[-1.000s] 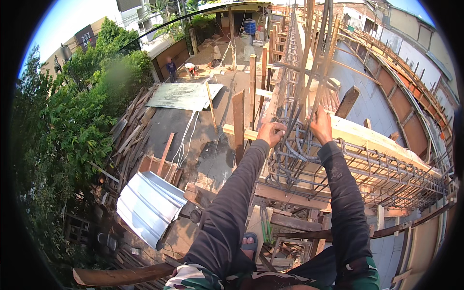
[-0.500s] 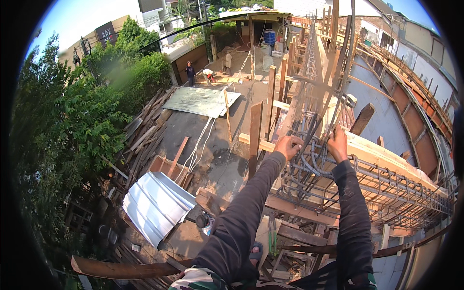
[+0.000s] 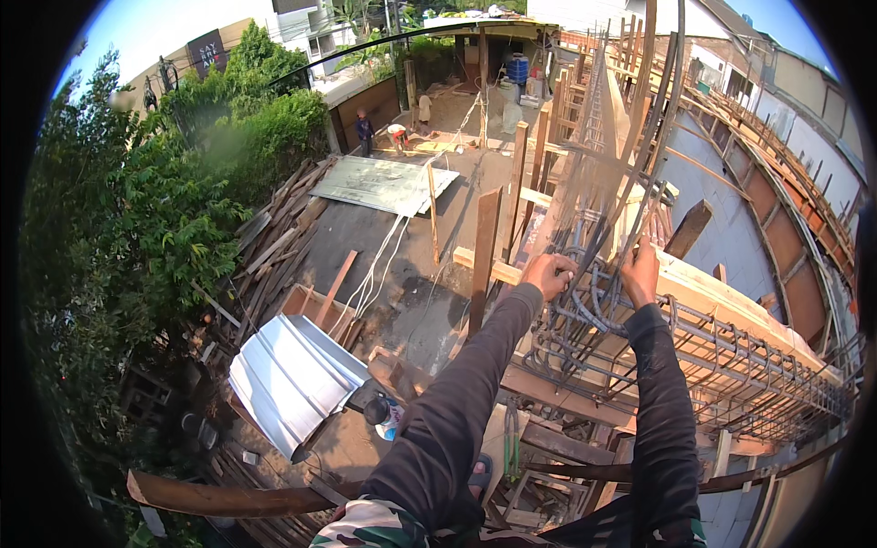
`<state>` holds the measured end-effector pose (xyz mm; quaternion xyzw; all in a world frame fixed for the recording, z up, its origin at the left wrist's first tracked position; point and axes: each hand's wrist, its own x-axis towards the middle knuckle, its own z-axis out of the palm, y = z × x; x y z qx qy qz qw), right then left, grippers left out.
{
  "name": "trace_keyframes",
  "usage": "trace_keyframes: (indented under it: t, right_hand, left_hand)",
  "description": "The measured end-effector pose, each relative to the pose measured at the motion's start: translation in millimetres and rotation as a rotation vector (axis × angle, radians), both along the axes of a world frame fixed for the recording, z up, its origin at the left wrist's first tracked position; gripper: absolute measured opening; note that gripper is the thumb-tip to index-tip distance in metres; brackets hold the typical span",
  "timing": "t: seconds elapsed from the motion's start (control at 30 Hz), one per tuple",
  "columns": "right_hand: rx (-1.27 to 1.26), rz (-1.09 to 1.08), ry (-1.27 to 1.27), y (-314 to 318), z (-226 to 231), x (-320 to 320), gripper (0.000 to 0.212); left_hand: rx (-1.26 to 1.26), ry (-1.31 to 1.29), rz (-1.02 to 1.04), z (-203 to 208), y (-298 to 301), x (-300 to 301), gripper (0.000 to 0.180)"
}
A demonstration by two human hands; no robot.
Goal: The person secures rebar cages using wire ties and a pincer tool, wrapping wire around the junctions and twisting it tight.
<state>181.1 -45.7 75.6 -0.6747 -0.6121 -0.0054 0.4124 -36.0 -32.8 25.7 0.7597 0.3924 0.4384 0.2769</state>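
- Rebar cage (image 3: pixel 594 318) is being worked at with two hands; it is being flanked by pale timber boards (image 3: pixel 722 300), and upright rods (image 3: pixel 671 55) are being seen rising beside its bent corner.
- The left hand (image 3: pixel 548 274) is being held at the left of the cage's corner, its thumb and fingers curled close together; whether anything is being pinched cannot be told.
- The right hand (image 3: pixel 641 274) is being held at the right of that corner, apart from the left hand, its fingers being curled near the rods; whether they are being gripped cannot be told.
- A wooden box (image 3: pixel 297 300), well left of the cage, is being partly covered by a white ribbed sheet (image 3: pixel 292 374); its contents are being hidden.
- A blue drum (image 3: pixel 517 70) is being seen far beyond the cage; its contents cannot be told.
- Grey ground (image 3: pixel 356 242), left of and below the cage, is being partly covered by a pale flat sheet (image 3: pixel 384 183); farther left, a timber pile (image 3: pixel 283 219) is being bordered by trees (image 3: pixel 137 219).
- Three people (image 3: pixel 364 132) are being seen beyond the cage, to its left.
- Right of the cage, a pale grey floor (image 3: pixel 703 192) is being edged by brown panels (image 3: pixel 804 288).
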Motion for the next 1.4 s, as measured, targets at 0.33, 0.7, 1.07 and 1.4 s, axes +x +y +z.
trace_keyframes:
  t: [0.33,0.7,1.07,1.4]
  right_hand:
    - [-0.001,-0.023,0.062,-6.5,-8.9,0.9,0.028]
    - [0.084,-0.039,0.431,-26.2,-27.5,-4.2,0.032]
    - [0.189,0.293,0.507,-89.3,10.9,-19.3,0.032]
    - [0.201,0.069,0.017,-81.5,1.1,-39.2,0.017]
  left_hand:
    - [-0.059,-0.06,0.015,-8.5,-5.8,6.8,0.019]
    - [-0.006,-0.017,-0.05,-17.3,12.1,2.9,0.017]
    - [-0.243,-0.173,-0.203,25.6,1.5,-1.6,0.033]
    - [-0.209,-0.2,-0.276,23.1,12.5,7.1,0.025]
